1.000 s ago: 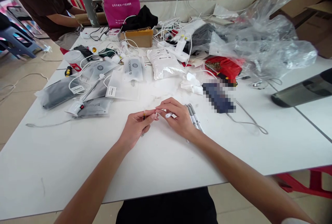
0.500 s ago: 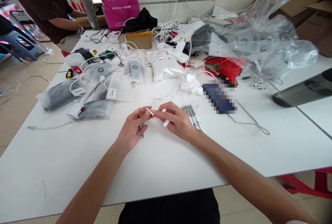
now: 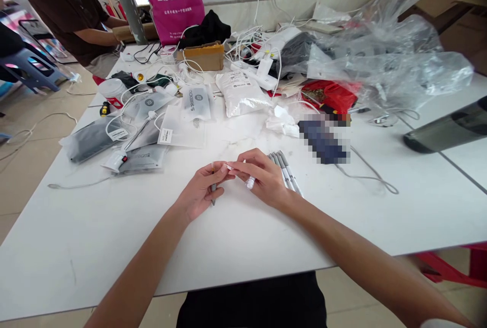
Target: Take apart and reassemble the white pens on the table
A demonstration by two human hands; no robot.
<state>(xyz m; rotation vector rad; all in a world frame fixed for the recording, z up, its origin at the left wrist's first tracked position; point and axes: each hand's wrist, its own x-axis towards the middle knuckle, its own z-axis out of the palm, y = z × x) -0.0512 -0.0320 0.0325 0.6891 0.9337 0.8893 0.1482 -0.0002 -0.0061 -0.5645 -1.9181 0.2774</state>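
My left hand rests on the white table with its fingers closed round a thin grey pen. My right hand meets it fingertip to fingertip, pinching a small white piece at the pen's top end. A small white cap is tucked under the right hand's curled fingers. Several grey pens lie side by side on the table just right of my right hand.
Sealed grey and white packets, white cables and a cardboard box crowd the far half of the table. Clear plastic bags pile at the right. A blurred dark object lies beyond the pens. Another person stands at the far left corner.
Both hands have stayed together and shifted slightly. The white piece in my right fingers has come down onto the top of the pen. The cap has turned in my right hand.
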